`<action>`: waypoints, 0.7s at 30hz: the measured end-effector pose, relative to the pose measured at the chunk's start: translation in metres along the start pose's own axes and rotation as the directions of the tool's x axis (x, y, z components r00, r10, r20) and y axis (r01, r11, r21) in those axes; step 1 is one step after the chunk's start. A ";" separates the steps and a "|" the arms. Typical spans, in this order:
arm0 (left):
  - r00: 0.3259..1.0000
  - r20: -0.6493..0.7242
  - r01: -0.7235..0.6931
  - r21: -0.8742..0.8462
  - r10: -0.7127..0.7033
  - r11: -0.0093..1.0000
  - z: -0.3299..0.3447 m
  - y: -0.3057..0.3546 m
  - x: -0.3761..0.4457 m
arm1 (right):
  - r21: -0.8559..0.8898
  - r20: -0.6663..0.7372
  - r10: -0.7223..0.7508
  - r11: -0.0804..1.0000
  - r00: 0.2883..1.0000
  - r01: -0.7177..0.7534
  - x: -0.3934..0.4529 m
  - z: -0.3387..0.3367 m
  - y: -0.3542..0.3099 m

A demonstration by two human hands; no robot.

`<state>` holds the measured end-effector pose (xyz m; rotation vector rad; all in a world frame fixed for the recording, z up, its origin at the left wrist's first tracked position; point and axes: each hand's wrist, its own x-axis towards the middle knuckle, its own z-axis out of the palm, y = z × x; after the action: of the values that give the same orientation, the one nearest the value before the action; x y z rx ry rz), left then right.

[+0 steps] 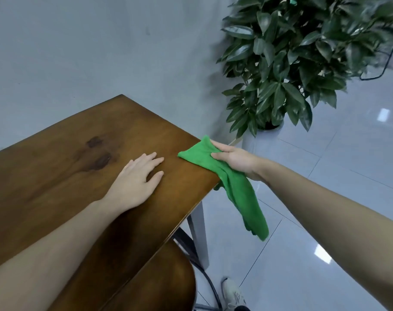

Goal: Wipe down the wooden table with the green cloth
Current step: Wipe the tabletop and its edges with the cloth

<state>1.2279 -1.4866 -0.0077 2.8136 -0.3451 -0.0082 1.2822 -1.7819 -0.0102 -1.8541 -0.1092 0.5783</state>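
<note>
The wooden table point(63, 176) fills the lower left, with dark stains near its middle. My left hand point(138, 176) rests flat on the tabletop, fingers straight and spread. At the table's right edge my right hand point(234, 160) grips the green cloth point(200, 154). One end of the cloth lies on the table edge. The rest hangs down off the side, past the corner, toward the floor.
A leafy potted plant point(303, 59) in a white pot point(269, 131) stands on the tiled floor to the right of the table. A round wooden stool seat point(164, 281) sits under the table's near side. A shoe point(233, 292) shows at the bottom. A grey wall point(101, 41) runs behind.
</note>
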 end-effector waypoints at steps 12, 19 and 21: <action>0.998 -0.010 -0.066 -0.018 0.065 0.998 -0.001 -0.005 -0.069 | -0.369 -0.609 -0.364 0.916 0.705 0.154 -0.037 0.127 0.043; 0.997 -0.053 -0.051 0.009 0.051 0.999 0.000 -0.001 -0.070 | -0.855 -0.057 -0.777 0.362 0.627 0.371 -0.046 0.101 0.051; 0.997 -0.057 -0.044 0.020 0.045 0.999 0.001 -0.001 -0.070 | -0.862 0.190 -0.782 0.157 0.593 0.482 -0.040 0.077 0.049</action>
<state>1.1596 -1.4698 -0.0111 2.8174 -0.3967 0.0865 1.2037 -1.7469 -0.0603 -2.5411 -1.1637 -0.5738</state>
